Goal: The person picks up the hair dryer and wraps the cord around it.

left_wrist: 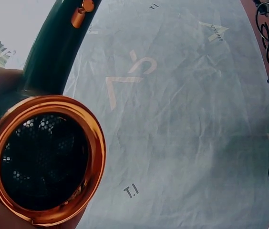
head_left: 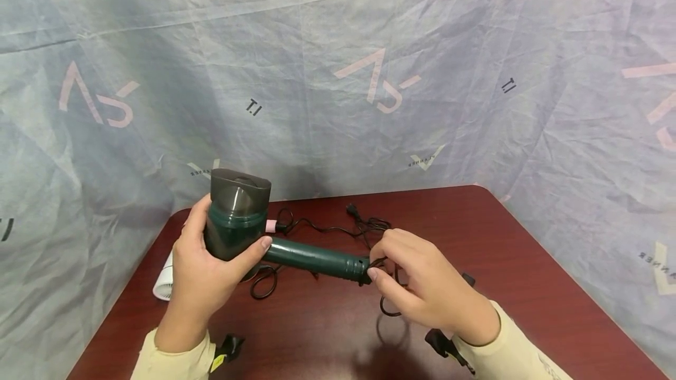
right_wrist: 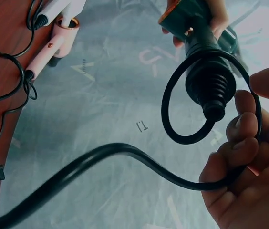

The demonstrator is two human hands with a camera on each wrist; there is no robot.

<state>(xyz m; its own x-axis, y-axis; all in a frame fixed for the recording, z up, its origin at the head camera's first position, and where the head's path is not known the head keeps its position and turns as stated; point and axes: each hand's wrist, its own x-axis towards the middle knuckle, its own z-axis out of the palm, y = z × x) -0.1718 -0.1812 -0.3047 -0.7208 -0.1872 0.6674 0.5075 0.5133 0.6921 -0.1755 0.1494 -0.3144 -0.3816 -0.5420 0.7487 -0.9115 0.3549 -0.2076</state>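
Note:
A dark green hair dryer (head_left: 311, 257) is held above the table, its handle pointing right. My left hand (head_left: 198, 277) grips it round the barrel, thumb in front. A smoky clear nozzle (head_left: 240, 192) tops the barrel. In the left wrist view, the copper rim (left_wrist: 98, 152) circles the dark rear grille. At the handle's end, my right hand (head_left: 422, 280) holds the black cord (right_wrist: 77, 168) in its fingers. The right wrist view shows that cord looping round beside the ribbed cord sleeve (right_wrist: 215, 78) and running off to the lower left.
Behind the left hand, a white hair dryer (head_left: 165, 280) lies on the dark red table (head_left: 528, 286). A pink hair dryer (right_wrist: 65, 40) lies near it. Black cords and a plug (head_left: 352, 210) spread across the table's back. A printed grey sheet (head_left: 317, 104) hangs behind.

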